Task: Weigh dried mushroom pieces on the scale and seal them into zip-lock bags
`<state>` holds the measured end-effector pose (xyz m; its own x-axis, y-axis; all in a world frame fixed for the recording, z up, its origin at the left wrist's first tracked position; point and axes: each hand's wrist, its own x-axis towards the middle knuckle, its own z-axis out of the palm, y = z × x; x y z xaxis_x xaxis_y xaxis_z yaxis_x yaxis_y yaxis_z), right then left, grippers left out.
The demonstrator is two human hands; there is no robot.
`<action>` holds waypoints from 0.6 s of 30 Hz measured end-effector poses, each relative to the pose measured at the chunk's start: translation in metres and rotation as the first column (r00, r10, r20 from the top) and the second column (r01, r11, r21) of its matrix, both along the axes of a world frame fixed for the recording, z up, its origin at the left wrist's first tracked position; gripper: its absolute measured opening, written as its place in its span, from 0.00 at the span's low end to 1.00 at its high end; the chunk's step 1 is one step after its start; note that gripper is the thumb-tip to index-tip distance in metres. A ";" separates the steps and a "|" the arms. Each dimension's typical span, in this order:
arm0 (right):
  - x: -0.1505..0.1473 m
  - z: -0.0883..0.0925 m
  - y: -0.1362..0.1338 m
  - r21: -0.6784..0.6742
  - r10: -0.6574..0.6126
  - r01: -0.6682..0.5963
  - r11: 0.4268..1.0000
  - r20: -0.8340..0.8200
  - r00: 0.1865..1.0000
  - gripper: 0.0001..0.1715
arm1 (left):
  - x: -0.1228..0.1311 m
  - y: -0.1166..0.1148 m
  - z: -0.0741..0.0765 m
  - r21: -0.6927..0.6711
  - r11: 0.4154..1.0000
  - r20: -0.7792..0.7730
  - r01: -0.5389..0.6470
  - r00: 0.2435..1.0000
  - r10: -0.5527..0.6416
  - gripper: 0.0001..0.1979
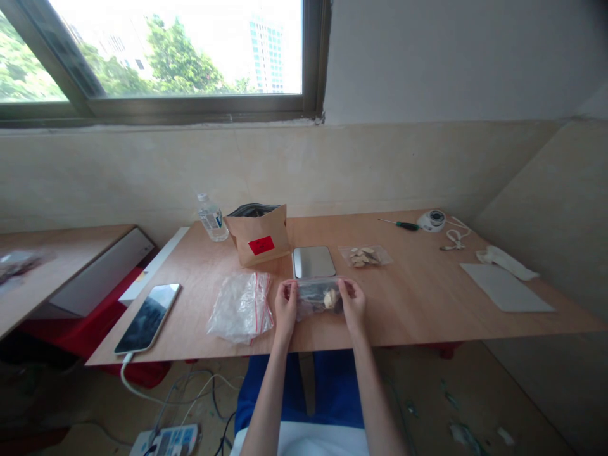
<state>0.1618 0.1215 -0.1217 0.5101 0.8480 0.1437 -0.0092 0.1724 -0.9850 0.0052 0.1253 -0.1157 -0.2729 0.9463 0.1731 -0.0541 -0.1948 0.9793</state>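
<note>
Clear bag (312, 303), pale piece (330, 299) inside: over bench (418, 297), at scale (314, 262)'s six o'clock. Left hand (285, 303), right hand (354, 304): each grip pinching one end of its upper edge. Step, apparently: handling that edge. Next move calls for level, even finger pressure.

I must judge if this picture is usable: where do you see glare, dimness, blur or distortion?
Head view: the window glares, washed white near its top; the floor is dim; the table looks stretched toward its right corner; the bundle at far left is smeared; the clear bag held in the fingers shows soft detail.
</note>
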 end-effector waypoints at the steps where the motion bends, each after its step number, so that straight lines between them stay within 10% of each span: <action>1: 0.000 0.000 0.000 0.001 0.015 -0.015 1.000 -0.009 1.000 0.20 | 0.000 -0.001 0.002 0.000 1.000 0.003 0.008 1.000 -0.008 0.14; 18: -0.001 0.006 -0.002 -0.001 0.145 -0.145 0.989 0.032 0.989 0.20 | 0.001 -0.006 0.009 -0.044 0.989 0.142 0.140 0.981 -0.133 0.16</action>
<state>0.1611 0.1192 -0.1161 0.3770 0.9125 0.1591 -0.0028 0.1729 -0.9849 0.0063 0.1194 -0.1062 -0.1581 0.9832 0.0909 -0.2128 -0.1239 0.9692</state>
